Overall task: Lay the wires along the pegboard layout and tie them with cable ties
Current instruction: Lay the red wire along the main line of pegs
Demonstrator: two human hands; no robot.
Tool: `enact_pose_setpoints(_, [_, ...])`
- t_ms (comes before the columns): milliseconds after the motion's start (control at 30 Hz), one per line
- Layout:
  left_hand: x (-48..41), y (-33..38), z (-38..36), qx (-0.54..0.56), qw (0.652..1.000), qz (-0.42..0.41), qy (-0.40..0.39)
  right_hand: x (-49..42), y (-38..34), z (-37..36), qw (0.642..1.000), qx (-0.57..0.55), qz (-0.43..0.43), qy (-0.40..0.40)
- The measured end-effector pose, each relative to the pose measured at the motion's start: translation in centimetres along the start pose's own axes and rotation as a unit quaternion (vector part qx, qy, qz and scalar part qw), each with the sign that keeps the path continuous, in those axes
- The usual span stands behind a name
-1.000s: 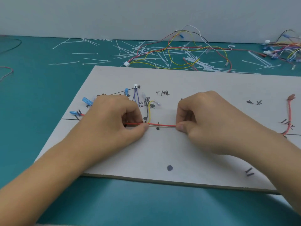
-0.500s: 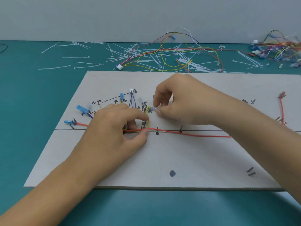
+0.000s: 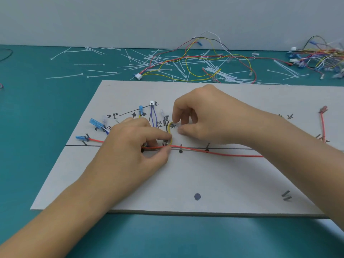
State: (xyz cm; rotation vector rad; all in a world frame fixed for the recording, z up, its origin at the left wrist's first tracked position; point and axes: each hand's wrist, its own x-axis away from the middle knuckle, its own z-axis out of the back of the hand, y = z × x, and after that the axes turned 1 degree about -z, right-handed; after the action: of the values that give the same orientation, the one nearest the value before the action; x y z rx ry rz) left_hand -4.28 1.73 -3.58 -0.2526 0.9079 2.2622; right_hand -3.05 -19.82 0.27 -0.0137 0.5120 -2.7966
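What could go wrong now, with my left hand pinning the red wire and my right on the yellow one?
The red wire bows below the drawn line past the left hand; tied so, it would miss the layout. If the right hand tugs the yellow wire, it could slip that pinch. The cable ties lie beyond the board; reaching may free the wires.

I am looking down at a work table (image 3: 42, 112) whose teal top is filling the left side and the near edge of my view, its surface smooth and matte. Behind it a plain pale grey wall (image 3: 130, 19) is running straight across the far side, meeting the table along a clean, level line. The light is falling evenly, washing the wall without glare and casting only soft, blurred shadows on the teal nearest to me.
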Motion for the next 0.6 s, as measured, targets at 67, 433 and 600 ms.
enact_pose_setpoints(67, [0.1, -0.1, 0.1, -0.001, 1.000, 0.000, -0.005, -0.1, -0.2, -0.3, 1.000, 0.014, 0.007, 0.019])
enact_pose_setpoints(433, [-0.2, 0.0, 0.2, 0.004, 0.999, 0.027, -0.027, -2.2, -0.7, 1.4, 0.998, 0.010, 0.059, 0.029])
enact_pose_setpoints(600, [0.0, 0.1, 0.5, -0.002, 0.999, 0.045, 0.009, -3.2, -0.9, 0.8, 0.995, 0.076, 0.068, -0.002])
